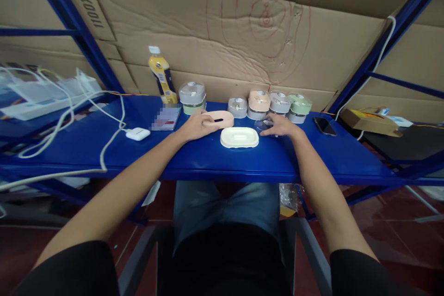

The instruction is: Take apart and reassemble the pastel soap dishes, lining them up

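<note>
My left hand (pixel 195 126) rests on the blue shelf (pixel 194 157) with its fingers laid on the left end of a pink oblong case (pixel 222 119). In front of that case lies a cream oblong lid (pixel 239 137). My right hand (pixel 281 126) reaches to a small clear piece (pixel 262 125) right of the pink case; its fingers are stretched out and touch it. Behind my hands stands a row of small lidded containers: one grey (pixel 237 107), one pink (pixel 258 104), one white (pixel 279 103), one green (pixel 299 107).
A larger clear container (pixel 192 97) and a yellow bottle (pixel 161 75) stand at the back left, beside a flat card (pixel 166 118). White earbud case (pixel 138 133) and cables (pixel 69 115) lie left. A black phone (pixel 324 126) lies right. Cardboard lines the back.
</note>
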{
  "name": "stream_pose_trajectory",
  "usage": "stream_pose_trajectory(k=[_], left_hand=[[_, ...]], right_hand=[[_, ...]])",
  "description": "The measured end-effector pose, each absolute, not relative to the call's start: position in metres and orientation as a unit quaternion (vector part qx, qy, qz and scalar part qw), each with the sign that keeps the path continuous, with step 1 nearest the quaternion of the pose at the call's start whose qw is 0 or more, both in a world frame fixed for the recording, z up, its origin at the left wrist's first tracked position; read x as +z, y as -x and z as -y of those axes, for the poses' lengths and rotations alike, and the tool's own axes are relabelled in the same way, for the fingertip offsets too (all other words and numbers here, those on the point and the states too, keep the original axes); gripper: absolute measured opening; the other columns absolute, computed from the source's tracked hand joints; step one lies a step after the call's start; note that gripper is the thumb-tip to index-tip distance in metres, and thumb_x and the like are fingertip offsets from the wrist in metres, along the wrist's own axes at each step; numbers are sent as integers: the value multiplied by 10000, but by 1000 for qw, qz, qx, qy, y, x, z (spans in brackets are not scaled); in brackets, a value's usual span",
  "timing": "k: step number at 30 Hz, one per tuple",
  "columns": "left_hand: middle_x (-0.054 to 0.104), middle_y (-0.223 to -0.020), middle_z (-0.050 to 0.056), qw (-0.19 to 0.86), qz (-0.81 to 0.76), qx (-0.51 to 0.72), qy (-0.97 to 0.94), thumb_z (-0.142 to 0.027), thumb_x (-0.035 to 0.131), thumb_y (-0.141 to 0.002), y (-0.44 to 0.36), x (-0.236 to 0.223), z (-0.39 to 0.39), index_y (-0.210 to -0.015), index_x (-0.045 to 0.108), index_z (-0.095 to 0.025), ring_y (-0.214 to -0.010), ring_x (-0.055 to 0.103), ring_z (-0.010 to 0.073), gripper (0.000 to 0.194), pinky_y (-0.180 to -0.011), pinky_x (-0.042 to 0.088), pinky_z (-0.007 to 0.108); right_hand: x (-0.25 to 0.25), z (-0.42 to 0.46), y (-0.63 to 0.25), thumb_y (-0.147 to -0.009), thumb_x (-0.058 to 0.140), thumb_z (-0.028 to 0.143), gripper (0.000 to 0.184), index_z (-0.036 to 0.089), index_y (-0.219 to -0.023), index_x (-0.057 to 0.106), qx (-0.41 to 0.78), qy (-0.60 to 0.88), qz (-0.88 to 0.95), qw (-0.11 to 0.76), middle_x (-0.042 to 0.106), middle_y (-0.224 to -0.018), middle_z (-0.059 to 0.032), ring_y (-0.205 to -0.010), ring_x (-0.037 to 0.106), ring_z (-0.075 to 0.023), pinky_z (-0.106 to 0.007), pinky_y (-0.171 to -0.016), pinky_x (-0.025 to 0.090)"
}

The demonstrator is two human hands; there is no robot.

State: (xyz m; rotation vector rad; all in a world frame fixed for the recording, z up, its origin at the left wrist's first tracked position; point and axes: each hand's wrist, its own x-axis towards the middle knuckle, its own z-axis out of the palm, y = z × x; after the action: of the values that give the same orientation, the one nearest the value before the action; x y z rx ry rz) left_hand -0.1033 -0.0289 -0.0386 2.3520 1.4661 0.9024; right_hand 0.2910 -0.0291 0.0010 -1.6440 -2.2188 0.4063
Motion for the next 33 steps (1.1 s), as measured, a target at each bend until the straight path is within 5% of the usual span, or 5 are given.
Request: stream_pose_trajectory(k=[5,13,19,28,33], left_hand=[[664,-1230,109,126,-490,299,-809,-705,854,-756,105,-44,21,-1056,851,-244,-1260,691,380,550,-1191,548,567],[695,-1390,121,102,-352,401,-840,-614,809,-886,78,-33,49,-1204,778,-247,-1389,654,355,487,-1251,498,562],[734,-1394,140,160,-326,344,-866,-639,868,-829,44,-32,74,-1363,684,-217,-1329,710,374,704,-1184,556,535],[680,-1530,234,235,-394,353,-815,-588,1009,-639,42,-44,66,-1635,425,-208,-1428,678,458,1215,-1175,550,616],[652,-1582,240,250,-394,340,-816,-576,993,-646,39,-40,72,-1707,303,-183,-1479,647,473,1325,-1202,538,602]], right_hand=[[3,28,-294,-669,1035,485,863,190,-1430,756,143,582,788,142,779,-1457,-170,-1330,740,-430,-556,-1140,603],[12,29,-306,-684,1008,556,868,198,-1439,770,123,610,760,189,821,-1356,-162,-1260,765,-435,-589,-1126,610],[25,50,-284,-781,912,616,802,251,-1479,766,168,446,809,344,755,-1526,-128,-1387,702,-381,-581,-1206,547],[13,62,-225,-747,972,571,826,312,-1501,759,171,342,879,284,776,-1424,-96,-1303,723,-358,-546,-1148,576],[9,59,-218,-761,980,566,827,289,-1508,756,153,327,897,254,767,-1353,-110,-1253,725,-356,-581,-1160,557]])
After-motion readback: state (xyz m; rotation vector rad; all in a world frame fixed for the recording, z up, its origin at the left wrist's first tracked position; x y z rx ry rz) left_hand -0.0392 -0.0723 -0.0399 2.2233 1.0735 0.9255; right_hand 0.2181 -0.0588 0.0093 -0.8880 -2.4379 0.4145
